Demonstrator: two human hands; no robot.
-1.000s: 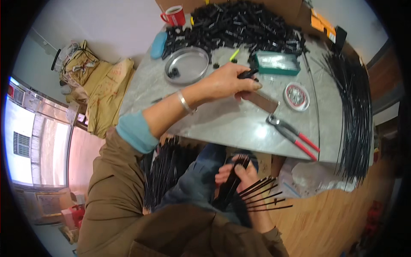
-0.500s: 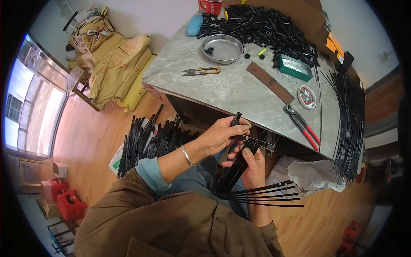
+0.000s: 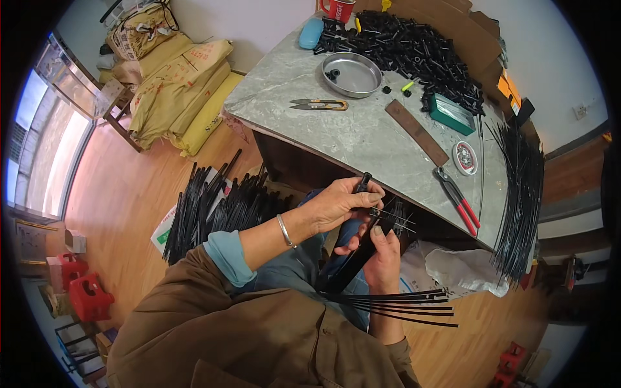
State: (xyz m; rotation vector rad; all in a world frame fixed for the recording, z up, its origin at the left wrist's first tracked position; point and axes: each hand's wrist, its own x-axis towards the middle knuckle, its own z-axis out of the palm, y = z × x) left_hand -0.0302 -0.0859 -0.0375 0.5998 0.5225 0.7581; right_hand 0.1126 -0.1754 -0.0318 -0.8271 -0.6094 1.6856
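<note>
My left hand [image 3: 343, 205], with a silver bangle at the wrist, is closed around a short black tubular piece [image 3: 366, 179] whose end sticks up above the fingers. My right hand [image 3: 383, 258] grips a bundle of flat black strips [image 3: 349, 268] from the right, its thumb pressed on the upper end. Several thin metal wires [image 3: 402, 224] jut out to the right at that end, just below my left fingertips. Long narrow strips [image 3: 414, 302] fan out rightward from the bundle's lower end, across my right forearm. Fingers hide where piece and bundle meet.
On the grey table [image 3: 291, 139] are snips [image 3: 319, 105], a round metal tray [image 3: 351, 74], red-handled pliers [image 3: 458, 202], a brown bar [image 3: 416, 132] and a heap of black parts [image 3: 414, 52]. Wires [image 3: 517, 194] overhang its right edge. Black rods [image 3: 207, 213] lie left of my legs.
The whole view has shifted slightly as my head moved. My hands keep their grips at the bundle's upper end, and the loose strips hang closer together and lower.
</note>
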